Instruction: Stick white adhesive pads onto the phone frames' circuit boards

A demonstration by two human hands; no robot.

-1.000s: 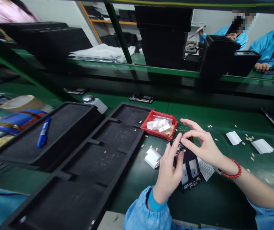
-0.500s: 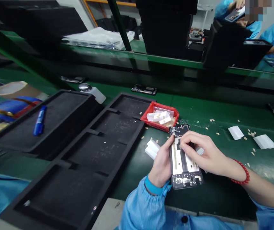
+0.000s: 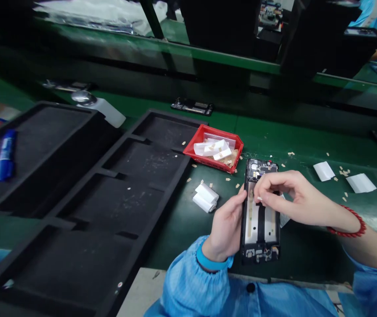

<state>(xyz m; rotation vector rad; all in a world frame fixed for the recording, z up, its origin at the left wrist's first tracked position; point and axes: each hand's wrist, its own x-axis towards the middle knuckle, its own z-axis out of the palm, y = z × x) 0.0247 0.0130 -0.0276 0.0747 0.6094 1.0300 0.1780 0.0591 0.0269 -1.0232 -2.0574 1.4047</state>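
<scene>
My left hand grips an opened phone by its left edge, with the inside facing up. Small circuit parts show at the phone's top and bottom, and a silvery middle carries a dark strip. Over the upper middle of the phone, my right hand is closed in a pinch. A tiny whitish bit shows at its fingertips, too small to name. Partly hidden behind the right hand, a pale sheet lies on the bench. Left of the phone is a folded white paper.
A red bin holds white papers and small tan pieces. Black compartment trays stand at left, one bearing a blue marker. Behind are a white dispenser bottle and another phone body. White papers and tan scraps lie right.
The phone has turned more upright in the view and shifted slightly right with my left hand. My right fingers still pinch over it. The camera view has tilted downward.
</scene>
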